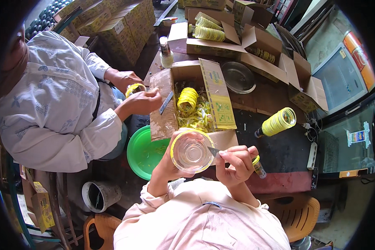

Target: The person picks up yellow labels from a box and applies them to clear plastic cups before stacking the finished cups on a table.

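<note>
A clear round plastic cup [192, 153] with a yellow rim is tilted with its open mouth toward me. My left hand [166, 166] is closed around its left side. In my right hand [236, 164] a small dark, pointed blade [213, 151] is pinched, its tip at the right side of the rim. Just beyond the cup stands an open cardboard box [224, 104] with yellow and whitish shavings [199, 114] in it. A stack of yellow rings [188, 99] lies on the shavings.
At left a co-worker handles a yellow-rimmed piece [134, 89]; a blade [166, 103] lies on the box flap. Around are a green basin [145, 155], a yellow-rimmed cup stack [279, 122], a metal tray [238, 78], a glue-like bottle [166, 52] and open cartons [214, 46].
</note>
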Tool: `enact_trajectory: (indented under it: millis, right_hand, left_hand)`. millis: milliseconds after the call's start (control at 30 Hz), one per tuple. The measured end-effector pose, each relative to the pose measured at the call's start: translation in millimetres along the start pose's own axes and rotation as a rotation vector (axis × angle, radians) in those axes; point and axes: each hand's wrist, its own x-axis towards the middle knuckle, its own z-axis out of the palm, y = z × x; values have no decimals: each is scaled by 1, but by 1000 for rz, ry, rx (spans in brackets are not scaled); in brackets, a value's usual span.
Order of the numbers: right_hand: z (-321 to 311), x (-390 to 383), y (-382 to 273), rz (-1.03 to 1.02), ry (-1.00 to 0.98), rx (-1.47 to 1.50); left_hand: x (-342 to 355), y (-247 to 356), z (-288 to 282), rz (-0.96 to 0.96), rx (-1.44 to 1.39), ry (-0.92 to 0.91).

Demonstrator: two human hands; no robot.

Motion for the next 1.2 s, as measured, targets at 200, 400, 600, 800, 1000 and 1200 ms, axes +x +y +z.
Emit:
enact_trajectory:
  millis: [200,400,600,800,1000,1200]
  right_hand:
    - [1,-1,-4,10,-27,-6]
    - [3,0,-9,55,-19,7]
    - [3,0,-8,100,-27,71]
    - [6,5,-3,141,-25,77]
    - [2,1,0,133,13,86]
    - [-1,2,-4,-2,-45,-25]
  left_hand:
    - [1,3,1,22,-16,-33]
    - [2,5,-2,50,21,-63]
    - [-1,4,1,22,27,-28]
    - [6,10,1,33,79,-81]
    - [4,5,1,-30,-38,-18]
    - [5,3,-2,6,22,-77]
